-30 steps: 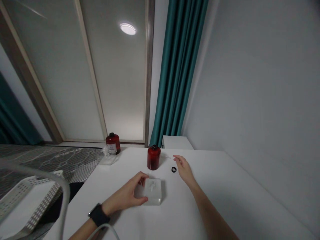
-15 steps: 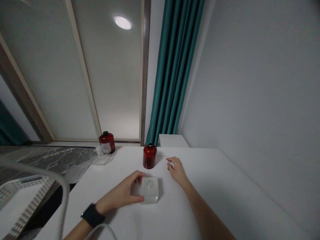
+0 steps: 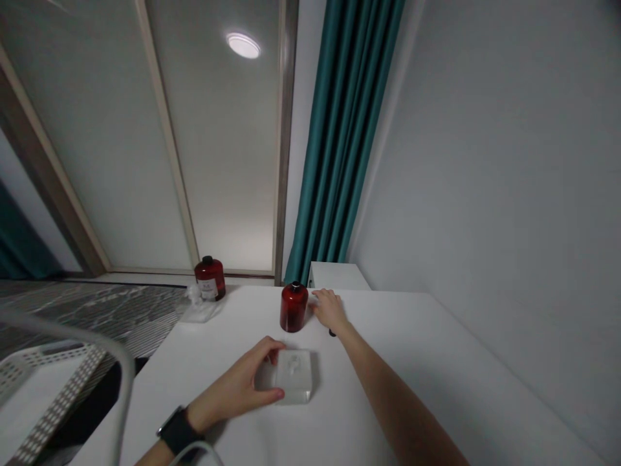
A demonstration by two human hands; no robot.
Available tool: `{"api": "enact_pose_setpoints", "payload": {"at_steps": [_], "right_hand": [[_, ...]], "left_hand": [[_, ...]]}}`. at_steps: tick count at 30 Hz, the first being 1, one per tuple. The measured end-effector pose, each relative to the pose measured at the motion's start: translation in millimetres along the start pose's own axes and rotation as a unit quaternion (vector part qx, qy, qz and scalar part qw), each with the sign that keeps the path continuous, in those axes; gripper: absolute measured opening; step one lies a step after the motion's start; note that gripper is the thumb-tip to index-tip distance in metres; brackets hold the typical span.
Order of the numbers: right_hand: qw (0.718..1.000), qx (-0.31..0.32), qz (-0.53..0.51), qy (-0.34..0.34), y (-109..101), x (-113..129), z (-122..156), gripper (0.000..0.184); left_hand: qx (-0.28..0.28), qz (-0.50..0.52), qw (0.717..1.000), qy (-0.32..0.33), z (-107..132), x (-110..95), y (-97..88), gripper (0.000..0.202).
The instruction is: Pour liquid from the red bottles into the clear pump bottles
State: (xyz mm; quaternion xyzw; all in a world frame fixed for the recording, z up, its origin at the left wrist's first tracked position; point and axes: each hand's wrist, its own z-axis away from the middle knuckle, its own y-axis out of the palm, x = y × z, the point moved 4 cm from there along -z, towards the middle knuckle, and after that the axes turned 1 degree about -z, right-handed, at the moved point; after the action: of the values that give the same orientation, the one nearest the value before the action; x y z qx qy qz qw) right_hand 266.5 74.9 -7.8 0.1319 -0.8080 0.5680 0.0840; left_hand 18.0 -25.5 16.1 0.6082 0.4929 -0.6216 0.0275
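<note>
My left hand [image 3: 245,382], with a dark watch on its wrist, has its thumb and fingers closed around the left side of a clear, square, glass-like block [image 3: 294,377] on the table. Just beyond it stands a dark red bottle [image 3: 294,309] with a black neck. My right hand [image 3: 330,310] reaches out at the bottle's right side, fingers apart, with nothing visible in them. Whether the fingertips touch the bottle I cannot tell. A small black object [image 3: 332,332], partly covered by the right wrist, lies on the table.
At the table's far left stands another red bottle [image 3: 210,279] with a label, beside a clear block with a white flower-like top [image 3: 195,305]. A white basket [image 3: 58,388] and a grey curved bar [image 3: 127,382] are at left. The white table [image 3: 417,388] meets the wall at right.
My right hand has moved away from the small black object, forward and left to the bottle's side. My left hand stays on the clear block. The view has shifted slightly.
</note>
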Motion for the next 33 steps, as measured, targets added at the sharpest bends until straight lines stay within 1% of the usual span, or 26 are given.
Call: {"api": "enact_pose_setpoints", "payload": {"at_steps": [6,10,14,18,23,27,30,31,33], "right_hand": [[1.000,0.021,0.013,0.016,6.6,-3.8,-7.8,0.031],[1.000,0.016,0.002,0.016,2.0,-7.7,-2.9,0.031],[0.999,-0.007,-0.027,0.019,-12.0,-15.3,10.2,0.030],[0.995,-0.049,-0.077,0.032,-31.2,-24.5,26.1,0.008],[0.977,-0.119,-0.173,0.038,-51.7,-28.1,46.3,0.004],[0.952,-0.158,-0.262,0.019,-63.4,-20.1,62.9,0.009],[0.937,-0.165,-0.310,-0.003,-71.9,-5.9,73.1,0.010],[0.933,-0.161,-0.321,-0.013,-74.4,1.0,75.7,0.009],[0.928,-0.149,-0.339,-0.033,-78.5,18.1,80.5,0.006]], "left_hand": [[0.000,0.005,1.000,0.004,1.3,-0.6,0.0,0.051],[0.004,0.000,1.000,0.004,-0.3,-2.5,-0.5,0.049],[0.006,-0.007,1.000,-0.002,-1.0,-4.0,-1.3,0.048],[0.003,-0.009,1.000,0.002,-1.5,-5.0,-1.4,0.049],[0.002,-0.007,1.000,-0.001,-2.1,-4.8,-1.3,0.047],[0.002,0.000,1.000,0.005,-0.7,-2.7,-1.8,0.049],[-0.006,0.006,1.000,0.021,-0.2,-4.1,-3.4,0.046],[-0.018,0.008,0.999,0.026,-0.5,-5.3,-4.8,0.043],[-0.059,0.009,0.998,0.023,-1.6,-7.9,-8.9,0.037]]}}
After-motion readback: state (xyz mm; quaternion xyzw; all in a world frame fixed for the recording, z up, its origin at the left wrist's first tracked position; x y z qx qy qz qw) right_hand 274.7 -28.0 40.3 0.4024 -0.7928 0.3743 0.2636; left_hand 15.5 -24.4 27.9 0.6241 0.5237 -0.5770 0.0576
